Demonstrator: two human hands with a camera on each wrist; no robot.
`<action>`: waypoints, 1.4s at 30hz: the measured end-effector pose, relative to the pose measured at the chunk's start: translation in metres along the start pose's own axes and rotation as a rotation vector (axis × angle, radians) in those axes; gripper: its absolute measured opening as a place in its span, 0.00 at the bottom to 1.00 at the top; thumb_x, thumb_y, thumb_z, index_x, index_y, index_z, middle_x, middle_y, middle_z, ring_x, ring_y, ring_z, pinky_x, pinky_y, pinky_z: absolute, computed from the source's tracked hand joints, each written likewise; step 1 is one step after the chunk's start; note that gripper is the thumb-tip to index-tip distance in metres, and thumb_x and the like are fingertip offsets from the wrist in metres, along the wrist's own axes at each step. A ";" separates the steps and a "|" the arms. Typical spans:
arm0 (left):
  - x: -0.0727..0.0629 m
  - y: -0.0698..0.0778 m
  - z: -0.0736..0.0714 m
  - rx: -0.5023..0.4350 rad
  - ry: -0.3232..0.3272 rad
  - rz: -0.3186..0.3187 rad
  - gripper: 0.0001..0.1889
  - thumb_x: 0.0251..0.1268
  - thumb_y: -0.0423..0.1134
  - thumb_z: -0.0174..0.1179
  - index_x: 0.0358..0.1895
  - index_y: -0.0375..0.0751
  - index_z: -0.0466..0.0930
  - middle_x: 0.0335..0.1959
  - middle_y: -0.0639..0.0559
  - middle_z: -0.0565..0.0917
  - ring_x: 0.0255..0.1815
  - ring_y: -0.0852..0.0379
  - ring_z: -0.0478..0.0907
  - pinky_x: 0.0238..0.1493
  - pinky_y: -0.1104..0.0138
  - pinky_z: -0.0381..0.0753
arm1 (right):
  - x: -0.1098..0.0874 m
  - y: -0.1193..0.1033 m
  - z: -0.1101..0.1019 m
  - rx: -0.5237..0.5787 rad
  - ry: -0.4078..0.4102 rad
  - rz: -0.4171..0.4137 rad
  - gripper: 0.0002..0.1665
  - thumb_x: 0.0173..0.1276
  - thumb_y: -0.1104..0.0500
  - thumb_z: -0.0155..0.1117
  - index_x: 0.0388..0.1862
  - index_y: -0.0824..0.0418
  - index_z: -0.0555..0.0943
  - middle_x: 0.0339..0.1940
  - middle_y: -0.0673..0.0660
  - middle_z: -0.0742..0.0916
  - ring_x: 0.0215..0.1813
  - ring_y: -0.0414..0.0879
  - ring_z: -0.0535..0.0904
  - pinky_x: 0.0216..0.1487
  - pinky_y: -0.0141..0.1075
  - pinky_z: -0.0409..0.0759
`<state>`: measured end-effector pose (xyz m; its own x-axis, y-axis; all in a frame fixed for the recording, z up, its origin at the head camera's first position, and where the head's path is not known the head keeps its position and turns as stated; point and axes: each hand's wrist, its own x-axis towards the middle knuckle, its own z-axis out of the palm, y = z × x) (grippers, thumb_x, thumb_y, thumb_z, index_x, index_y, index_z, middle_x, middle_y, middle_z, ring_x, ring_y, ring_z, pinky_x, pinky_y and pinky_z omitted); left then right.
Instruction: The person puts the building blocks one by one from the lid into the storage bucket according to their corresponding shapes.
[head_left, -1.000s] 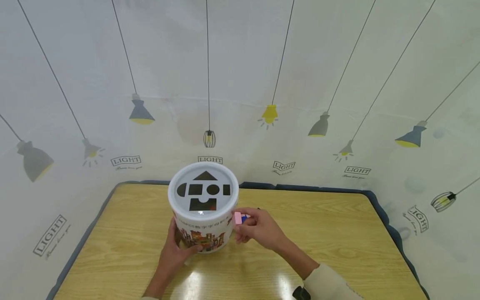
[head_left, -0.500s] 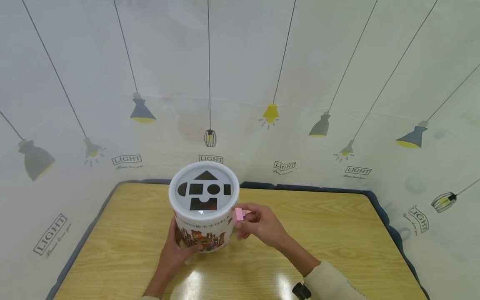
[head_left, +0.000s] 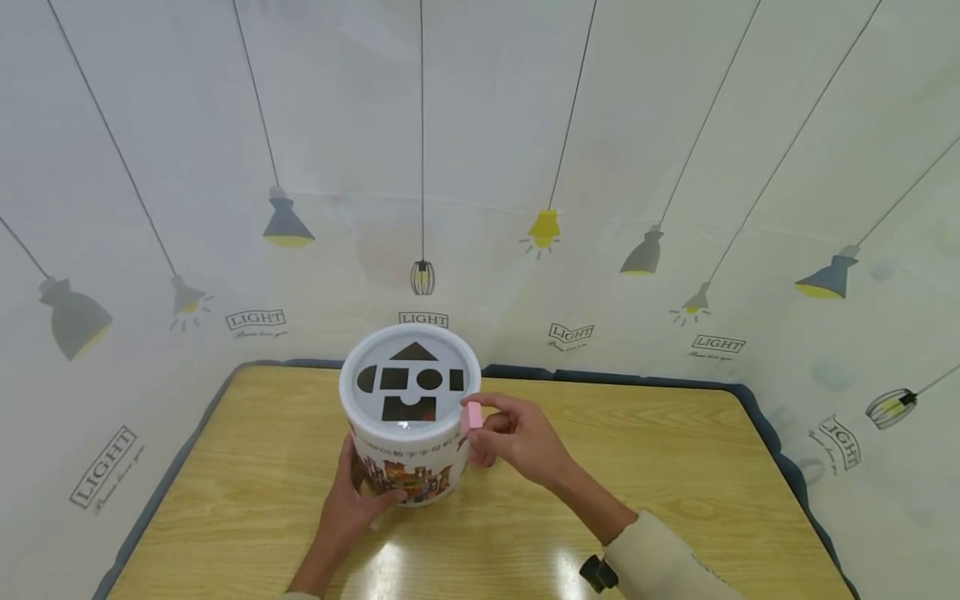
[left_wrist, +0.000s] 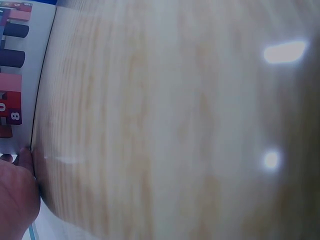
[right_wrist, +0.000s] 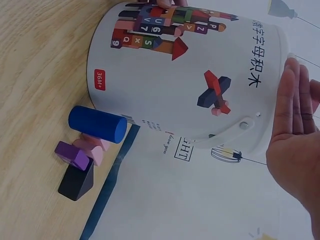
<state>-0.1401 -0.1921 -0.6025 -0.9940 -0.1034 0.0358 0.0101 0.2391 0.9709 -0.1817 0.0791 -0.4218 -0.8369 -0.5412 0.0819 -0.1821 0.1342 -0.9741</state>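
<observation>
A white bucket (head_left: 408,454) printed with pictures of toy blocks stands upright on the wooden table. Its white lid (head_left: 365,408) has cut-out holes: a triangle, a circle, rectangles and other shapes. My left hand (head_left: 351,497) grips the bucket low on its left side, thumb across the front and fingers around the side. Between thumb and index finger my right hand (head_left: 521,437) pinches a small pink block (head_left: 472,416), right at the lid's right rim. In the right wrist view the right hand (right_wrist: 295,130) is beside the lid edge, its pinched block mostly out of sight.
In the right wrist view a blue cylinder (right_wrist: 97,124), a purple block (right_wrist: 71,155), a black triangular block (right_wrist: 76,180) and pink blocks (right_wrist: 89,150) lie on the table close to the bucket. A wall covering with printed lamps rises behind the table (head_left: 637,467).
My right hand has risen slightly along the bucket's side, bringing the pink block up to the lid's rim. The left hand keeps its hold on the bucket.
</observation>
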 end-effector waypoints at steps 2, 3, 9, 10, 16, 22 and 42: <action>0.001 -0.002 0.000 -0.006 -0.002 0.007 0.67 0.40 0.47 0.79 0.76 0.77 0.33 0.78 0.54 0.54 0.77 0.46 0.53 0.78 0.51 0.53 | 0.002 -0.002 0.001 -0.004 0.002 0.019 0.26 0.66 0.62 0.65 0.63 0.62 0.76 0.27 0.62 0.87 0.28 0.49 0.86 0.34 0.51 0.89; 0.001 -0.003 0.000 -0.010 -0.003 0.012 0.67 0.41 0.47 0.79 0.76 0.77 0.33 0.78 0.54 0.55 0.77 0.47 0.54 0.78 0.52 0.53 | 0.003 -0.003 0.001 -0.006 0.005 0.029 0.26 0.66 0.62 0.65 0.64 0.62 0.76 0.27 0.62 0.87 0.28 0.49 0.86 0.35 0.50 0.89; 0.001 -0.004 -0.001 -0.015 0.000 0.014 0.67 0.41 0.46 0.80 0.76 0.77 0.33 0.77 0.54 0.56 0.77 0.48 0.55 0.78 0.53 0.53 | 0.012 -0.005 0.001 -0.008 0.017 0.070 0.27 0.67 0.61 0.65 0.65 0.61 0.74 0.29 0.61 0.88 0.29 0.49 0.87 0.37 0.52 0.89; 0.001 -0.004 -0.001 -0.013 0.000 0.011 0.67 0.40 0.46 0.80 0.76 0.77 0.33 0.77 0.54 0.56 0.77 0.48 0.54 0.78 0.53 0.53 | 0.014 -0.005 0.001 -0.012 0.020 0.076 0.27 0.67 0.61 0.65 0.65 0.61 0.75 0.29 0.61 0.88 0.29 0.49 0.87 0.37 0.52 0.89; 0.000 -0.003 -0.001 -0.008 0.001 0.004 0.67 0.40 0.47 0.80 0.76 0.77 0.33 0.78 0.52 0.55 0.77 0.46 0.54 0.78 0.52 0.53 | 0.023 -0.007 -0.005 -0.022 0.019 0.088 0.28 0.66 0.60 0.66 0.64 0.64 0.74 0.29 0.62 0.88 0.30 0.53 0.87 0.37 0.51 0.89; 0.000 -0.005 0.000 -0.020 0.004 0.018 0.67 0.40 0.45 0.80 0.76 0.76 0.34 0.77 0.53 0.56 0.76 0.47 0.56 0.78 0.53 0.54 | 0.030 -0.009 -0.010 0.007 0.005 0.112 0.28 0.67 0.59 0.65 0.65 0.63 0.74 0.30 0.62 0.89 0.30 0.53 0.87 0.40 0.55 0.88; 0.000 -0.002 -0.001 -0.011 0.003 0.016 0.66 0.41 0.47 0.79 0.76 0.76 0.34 0.78 0.53 0.54 0.77 0.47 0.53 0.78 0.51 0.53 | 0.056 -0.017 -0.019 -0.035 -0.007 0.202 0.27 0.66 0.58 0.62 0.64 0.64 0.74 0.27 0.61 0.87 0.28 0.50 0.86 0.36 0.48 0.90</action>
<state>-0.1403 -0.1935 -0.6039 -0.9933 -0.1028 0.0526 0.0277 0.2304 0.9727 -0.2352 0.0628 -0.3970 -0.8545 -0.5065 -0.1156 -0.0291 0.2688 -0.9628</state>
